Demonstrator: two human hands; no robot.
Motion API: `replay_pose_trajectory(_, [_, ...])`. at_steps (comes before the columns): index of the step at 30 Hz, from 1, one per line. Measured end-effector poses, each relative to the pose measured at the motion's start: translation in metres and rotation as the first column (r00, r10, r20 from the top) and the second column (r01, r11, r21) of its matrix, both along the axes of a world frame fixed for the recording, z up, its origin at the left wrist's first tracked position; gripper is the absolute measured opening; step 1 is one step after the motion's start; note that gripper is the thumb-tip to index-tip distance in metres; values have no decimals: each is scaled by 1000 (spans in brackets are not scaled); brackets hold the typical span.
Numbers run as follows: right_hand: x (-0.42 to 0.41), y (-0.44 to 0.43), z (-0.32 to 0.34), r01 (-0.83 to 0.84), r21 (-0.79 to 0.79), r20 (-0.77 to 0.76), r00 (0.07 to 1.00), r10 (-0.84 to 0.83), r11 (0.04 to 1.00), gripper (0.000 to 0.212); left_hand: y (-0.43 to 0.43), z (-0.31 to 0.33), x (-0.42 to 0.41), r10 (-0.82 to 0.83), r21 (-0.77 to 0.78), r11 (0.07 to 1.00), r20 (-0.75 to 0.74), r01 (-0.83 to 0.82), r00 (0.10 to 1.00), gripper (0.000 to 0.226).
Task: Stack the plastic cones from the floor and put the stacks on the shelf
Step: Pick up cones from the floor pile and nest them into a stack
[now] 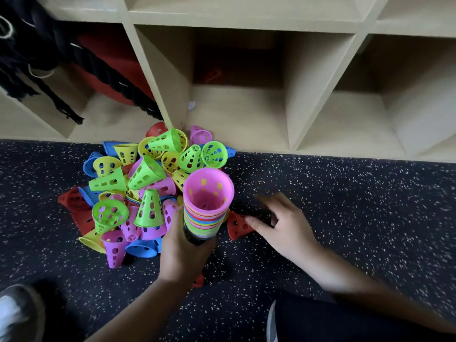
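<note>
My left hand (181,250) grips the lower part of a tall stack of nested cones (208,206), wide mouths up, with a pink cone on top. To its right a red cone (237,227) lies on its side on the dark speckled floor. My right hand (278,223) is spread beside it, the thumb tip touching the cone's narrow end. A loose pile of several green, yellow, pink, blue and red perforated cones (138,188) lies on the floor to the left, against the shelf (291,144).
The wooden shelf has open cubbies; the one straight ahead (237,112) holds only a small dark red item at the back. The left cubby holds a red cushion and dark fringed cloth (61,70). My shoe (14,314) shows at the bottom left, my leg at the bottom right.
</note>
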State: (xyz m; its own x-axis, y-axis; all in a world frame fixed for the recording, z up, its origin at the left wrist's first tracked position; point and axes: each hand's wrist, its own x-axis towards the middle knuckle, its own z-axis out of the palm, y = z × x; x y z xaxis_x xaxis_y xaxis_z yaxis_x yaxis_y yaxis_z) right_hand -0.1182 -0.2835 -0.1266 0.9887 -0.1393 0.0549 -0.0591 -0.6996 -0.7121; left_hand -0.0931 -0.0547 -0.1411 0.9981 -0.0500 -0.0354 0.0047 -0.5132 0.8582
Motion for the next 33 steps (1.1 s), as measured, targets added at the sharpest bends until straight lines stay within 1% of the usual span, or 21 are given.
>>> replay_pose_trajectory(3, [0,8,-29,-78,-106,-127,990,65,991,69,5,2,-3,25,11,1000,-15,-25,1000,69])
replay_pose_trajectory(5, [3,15,-40,-74,-126,-136,989,56,989,71,8,2,-5,49,25,999,-33,-49,998,68])
replay_pose_trajectory(8, [3,22,-51,-21,-106,-99,995,11,994,61,13,2,-6,60,46,997,-29,-59,998,69])
replay_pose_trajectory(11, [-2,24,-62,-47,-80,-106,994,38,996,56,16,1,-7,66,51,997,-19,-65,998,67])
replay_pose_trajectory(14, [-5,19,-68,-34,-78,-116,993,25,996,52,17,2,-8,58,62,996,-7,-57,998,67])
replay_pose_trajectory(18, [-4,7,-67,65,-79,-109,991,-74,995,43,17,2,-8,48,62,997,-13,-47,999,69])
replay_pose_trajectory(20, [-6,-4,-64,134,-61,-102,985,-139,989,43,16,3,-9,47,58,997,-10,-46,999,67])
replay_pose_trajectory(22, [-9,-14,-56,202,0,-87,976,-202,979,41,14,3,-10,47,49,998,-13,-47,999,65])
replay_pose_trajectory(24, [-12,-20,-41,252,98,-48,967,-249,963,36,12,2,-11,42,26,999,-28,-42,999,67])
replay_pose_trajectory(27, [-10,-18,-6,264,297,16,960,-281,918,36,10,-2,-9,25,37,999,-16,-24,1000,69])
replay_pose_trajectory(30, [-7,-7,42,158,528,73,971,-229,835,41,8,-3,-8,22,39,999,-7,-22,1000,68])
replay_pose_trajectory(33, [-1,5,92,2,690,144,979,-141,724,43,7,-4,-8,22,28,999,-8,-22,1000,67])
